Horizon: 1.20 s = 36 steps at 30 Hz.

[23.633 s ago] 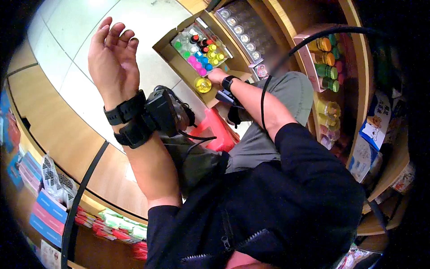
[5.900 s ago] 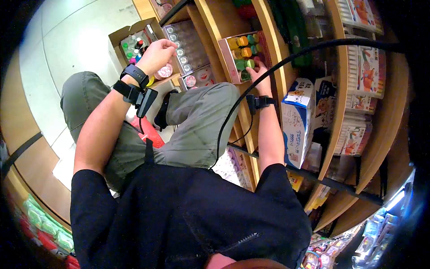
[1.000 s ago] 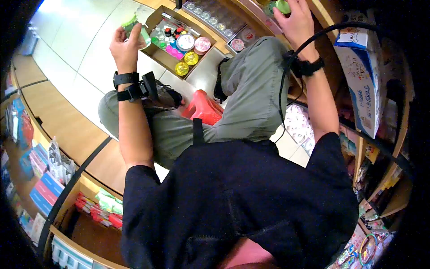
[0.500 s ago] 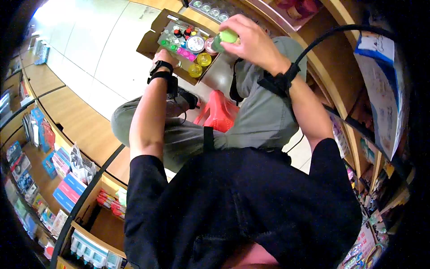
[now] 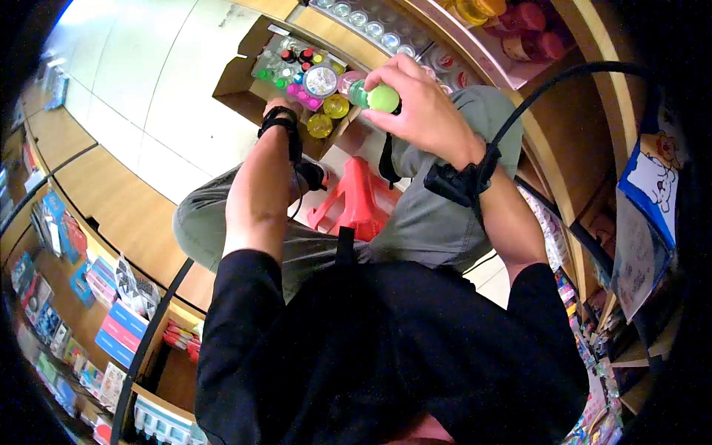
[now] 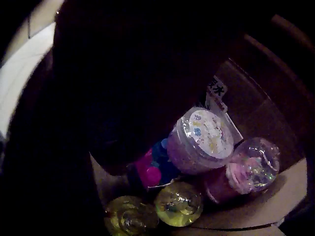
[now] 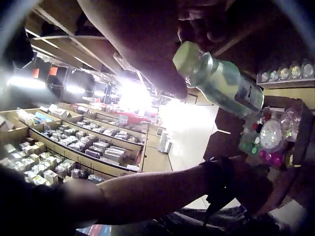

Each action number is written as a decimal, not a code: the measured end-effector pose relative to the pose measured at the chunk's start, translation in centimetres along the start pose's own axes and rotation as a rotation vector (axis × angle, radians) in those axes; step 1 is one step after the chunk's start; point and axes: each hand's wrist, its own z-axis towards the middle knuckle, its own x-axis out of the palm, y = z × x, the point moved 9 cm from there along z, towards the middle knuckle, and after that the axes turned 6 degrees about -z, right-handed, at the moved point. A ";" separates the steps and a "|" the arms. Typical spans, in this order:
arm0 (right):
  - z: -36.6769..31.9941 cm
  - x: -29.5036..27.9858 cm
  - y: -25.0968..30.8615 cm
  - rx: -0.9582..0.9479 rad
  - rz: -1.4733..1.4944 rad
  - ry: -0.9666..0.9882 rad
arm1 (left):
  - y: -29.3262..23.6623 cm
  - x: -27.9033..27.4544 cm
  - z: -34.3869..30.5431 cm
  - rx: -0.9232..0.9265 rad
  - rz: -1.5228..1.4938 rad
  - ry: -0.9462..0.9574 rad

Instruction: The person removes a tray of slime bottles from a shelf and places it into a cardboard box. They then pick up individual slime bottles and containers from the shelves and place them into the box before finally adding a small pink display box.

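Observation:
My right hand (image 5: 404, 93) grips a clear bottle with a pale green cap (image 5: 373, 96) and holds it on its side just above an open cardboard box (image 5: 236, 74) on the floor. In the right wrist view the same bottle (image 7: 216, 78) lies across my fingers. My left hand (image 5: 283, 106) reaches down into the near side of the box, mostly hidden behind its strapped wrist. In the dark left wrist view, a white-lidded glitter jar (image 6: 202, 137), a pink jar (image 6: 251, 169) and two yellow jars (image 6: 179, 204) sit right by that hand; its fingers are in shadow.
I sit on a red stool (image 5: 356, 193). A tray of clear jars (image 5: 371, 28) lies beyond the box, and wooden shelves (image 5: 564, 89) with coloured jars (image 5: 512, 22) rise at my right. A low wooden display (image 5: 111, 222) with packets curves along my left.
A second ago my left hand held a bottle up over the floor; now it is down in the box. My right hand brought the green-capped bottle from the shelf to the box.

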 end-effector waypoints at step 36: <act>0.7 -0.8 2.0 -0.004 -0.019 -0.020 | -11.9 -14.3 -21.5 1.219 -0.616 -0.079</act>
